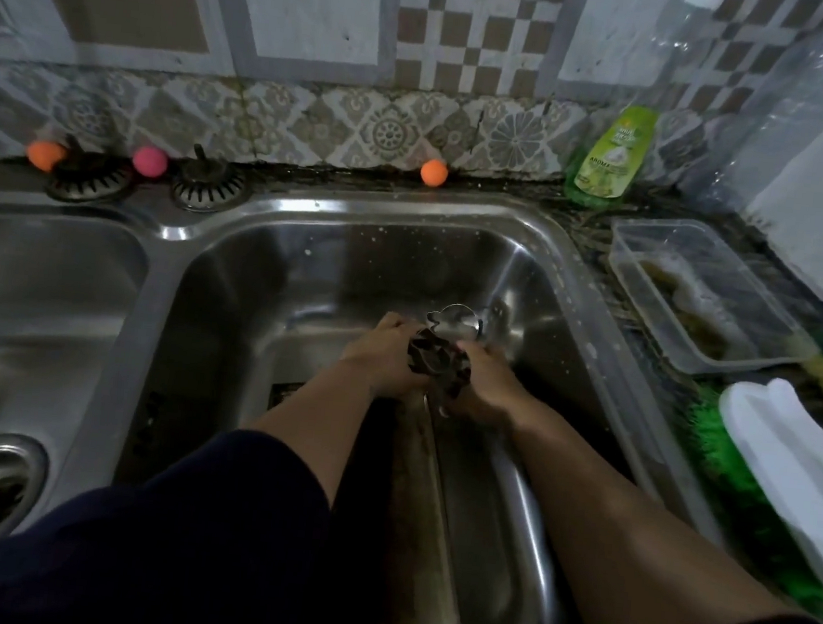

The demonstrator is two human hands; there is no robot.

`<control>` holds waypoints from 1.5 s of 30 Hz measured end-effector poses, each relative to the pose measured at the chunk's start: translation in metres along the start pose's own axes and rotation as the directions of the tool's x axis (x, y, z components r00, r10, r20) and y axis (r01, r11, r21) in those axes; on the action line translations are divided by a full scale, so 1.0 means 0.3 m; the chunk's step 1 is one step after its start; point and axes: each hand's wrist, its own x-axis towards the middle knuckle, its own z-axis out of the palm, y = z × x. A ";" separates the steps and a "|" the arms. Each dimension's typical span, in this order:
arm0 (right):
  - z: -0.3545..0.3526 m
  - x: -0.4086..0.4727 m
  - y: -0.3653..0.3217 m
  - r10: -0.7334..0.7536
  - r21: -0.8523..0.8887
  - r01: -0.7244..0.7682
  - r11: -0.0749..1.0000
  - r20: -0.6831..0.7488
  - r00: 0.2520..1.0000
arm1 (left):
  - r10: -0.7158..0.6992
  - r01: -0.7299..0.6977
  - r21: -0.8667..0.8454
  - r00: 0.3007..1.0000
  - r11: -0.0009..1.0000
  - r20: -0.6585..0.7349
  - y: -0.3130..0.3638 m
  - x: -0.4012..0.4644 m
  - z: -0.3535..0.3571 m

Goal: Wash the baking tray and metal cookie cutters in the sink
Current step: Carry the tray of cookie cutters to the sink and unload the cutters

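Two bare hands meet over the right-hand basin of a stainless-steel double sink (545, 254), its brushed walls flecked with droplets. The left hand (382, 359) and the right hand (480, 384) close from either side on a bunch of metal cookie cutters (437, 359), the fingers of both curled round thin dark bands of metal bent into lobed, scalloped outlines. The bunch sits between the two palms, and just beyond the fingertips one shinier cutter (454, 318) of rounded outline stands clear, its open loop facing up and away from the person. How many cutters are in the bunch cannot be told in the dim light. Below the wrists lies the baking tray (497, 501), a long metal pan with a rolled rim, its long axis running from the near edge of the basin away toward the hands; its surface looks dull and streaked.

Well to the right of the right hand's fingers, on the dark speckled counter, stand a green soft pouch of dish soap (610, 155), a clear plastic tub (702, 294) holding a sudsy sponge, and a green-bristled brush with a white handle (787, 463). Far beyond the left hand's fingers, two round slotted drain strainers (208, 186) rest on the sink's back ledge among small orange and pink balls (150, 161).
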 end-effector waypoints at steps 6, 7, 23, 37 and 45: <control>0.031 0.003 0.013 -0.014 -0.006 0.013 1.000 -0.039 0.999 | -0.045 0.047 0.037 0.998 0.998 -0.051 -0.009 -0.007 0.034; 0.035 -0.002 0.010 -0.022 -0.037 0.021 0.999 -0.042 0.999 | -0.055 0.058 0.037 0.996 0.998 -0.072 -0.008 -0.018 0.040; 0.126 -0.350 -0.074 0.096 -0.212 -0.103 0.972 -0.043 0.994 | -0.404 0.405 0.066 0.914 0.912 -0.025 -0.125 -0.504 0.077; 0.137 -0.412 -0.165 0.155 -0.378 -0.248 0.892 -0.258 0.954 | -0.431 0.439 -0.028 0.890 0.898 0.150 -0.156 -0.547 0.083; 0.151 -0.445 -0.173 0.033 -0.350 -0.163 0.922 -0.348 0.937 | -0.416 0.429 -0.053 0.895 0.902 0.165 -0.159 -0.534 0.090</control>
